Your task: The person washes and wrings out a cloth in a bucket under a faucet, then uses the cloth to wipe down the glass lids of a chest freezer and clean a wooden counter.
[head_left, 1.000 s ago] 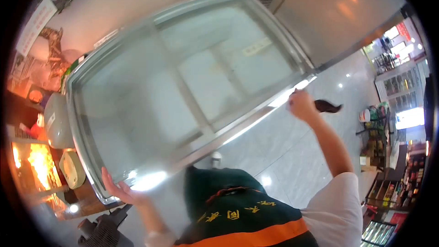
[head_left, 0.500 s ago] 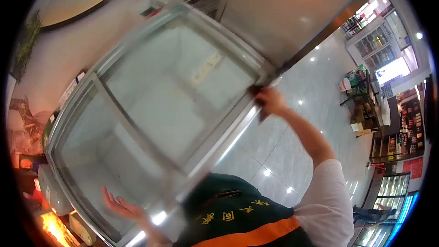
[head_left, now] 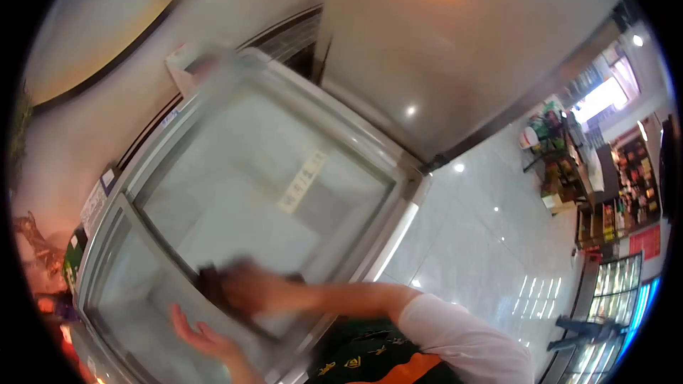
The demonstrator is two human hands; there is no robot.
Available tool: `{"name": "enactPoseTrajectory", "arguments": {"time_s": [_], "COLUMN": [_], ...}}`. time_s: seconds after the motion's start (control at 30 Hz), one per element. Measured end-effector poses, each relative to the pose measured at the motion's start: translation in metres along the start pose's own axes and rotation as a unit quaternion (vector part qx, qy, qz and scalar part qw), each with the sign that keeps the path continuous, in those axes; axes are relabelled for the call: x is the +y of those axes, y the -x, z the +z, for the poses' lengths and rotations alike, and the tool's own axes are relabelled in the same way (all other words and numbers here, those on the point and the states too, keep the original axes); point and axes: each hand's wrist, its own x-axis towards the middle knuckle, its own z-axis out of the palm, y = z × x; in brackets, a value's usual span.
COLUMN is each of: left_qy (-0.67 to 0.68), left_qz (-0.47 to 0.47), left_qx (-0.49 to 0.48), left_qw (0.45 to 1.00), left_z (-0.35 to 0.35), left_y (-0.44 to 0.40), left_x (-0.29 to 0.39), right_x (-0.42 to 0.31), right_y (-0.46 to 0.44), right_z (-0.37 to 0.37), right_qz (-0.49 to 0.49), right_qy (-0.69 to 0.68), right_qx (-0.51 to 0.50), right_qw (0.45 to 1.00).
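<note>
A chest freezer (head_left: 398,188) with sliding glass lids fills the middle of the head view, its pale frame tilted. My right hand (head_left: 257,288), blurred by motion, is closed on a dark brown cloth (head_left: 212,286). The cloth is over the glass lid (head_left: 213,220), by the bar dividing the two panes. Part of it shows beyond my fingers; the rest is hidden. Lower left, my left hand (head_left: 203,334) hovers over the other pane (head_left: 135,270), palm up, fingers apart and holding nothing. A label strip with characters (head_left: 302,181) shows on the larger pane.
A large metallic panel (head_left: 455,50) stands beyond the freezer's end. Grey tiled floor (head_left: 462,242) stretches to the right, towards shelves (head_left: 633,185) and lit display coolers (head_left: 612,299). A person (head_left: 587,331) is near the coolers. A wall runs along the freezer's left side.
My right hand has swept the cloth from the freezer's near right edge leftward across the glass to the dividing bar. My left hand stays open, and the view has shifted.
</note>
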Motion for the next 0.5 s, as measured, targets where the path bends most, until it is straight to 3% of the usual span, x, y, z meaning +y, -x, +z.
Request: {"name": "enactPoseTrajectory", "arguments": {"time_s": [0.03, 0.07, 0.1, 0.13, 0.2, 0.27, 0.33, 0.37, 0.43, 0.47, 0.5], "left_qy": [-0.024, -0.046, -0.058, -0.073, -0.092, -0.08, -0.111, -0.124, -0.13, -0.131, -0.146], "left_qz": [0.004, 0.009, 0.015, 0.005, -0.008, -0.141, -0.148, -0.154, -0.121, -0.122, -0.138], "left_qx": [-0.014, -0.027, -0.023, -0.033, -0.042, -0.059, -0.07, -0.069, -0.027, -0.022, -0.034], "left_qw": [1.0, 0.999, 0.998, 0.997, 0.995, 0.985, 0.98, 0.978, 0.984, 0.984, 0.979], "left_z": [0.0, 0.003, 0.002, 0.001, 0.002, 0.007, 0.009, 0.012, 0.021, 0.02, 0.019], "left_y": [0.002, 0.003, 0.008, 0.018, 0.032, 0.04, 0.048, 0.047, 0.031, 0.027, 0.023], "left_x": [0.011, 0.021, 0.024, 0.025, 0.045, 0.072, 0.068, 0.076, 0.106, 0.111, 0.109], "right_x": [0.044, 0.087, 0.141, 0.194, 0.241, 0.231, 0.186, 0.171, 0.159, 0.174, 0.177], "right_y": [-0.017, -0.034, -0.029, -0.025, 0.04, 0.115, 0.184, 0.208, 0.218, 0.202, 0.168], "right_z": [0.037, 0.072, 0.034, -0.006, -0.059, -0.103, -0.125, -0.143, -0.166, -0.185, -0.202], "right_qz": [0.106, 0.187, 0.181, 0.185, 0.332, 0.294, 0.263, 0.171, 0.33, 0.436, 0.48], "right_qy": [-0.132, -0.27, -0.074, 0.127, 0.108, 0.134, 0.196, 0.235, 0.008, -0.198, -0.184], "right_qx": [0.07, 0.169, 0.173, 0.182, 0.172, 0.094, 0.089, 0.032, -0.017, -0.098, -0.018], "right_qw": [0.983, 0.929, 0.965, 0.957, 0.921, 0.942, 0.94, 0.956, 0.944, 0.872, 0.858]}}
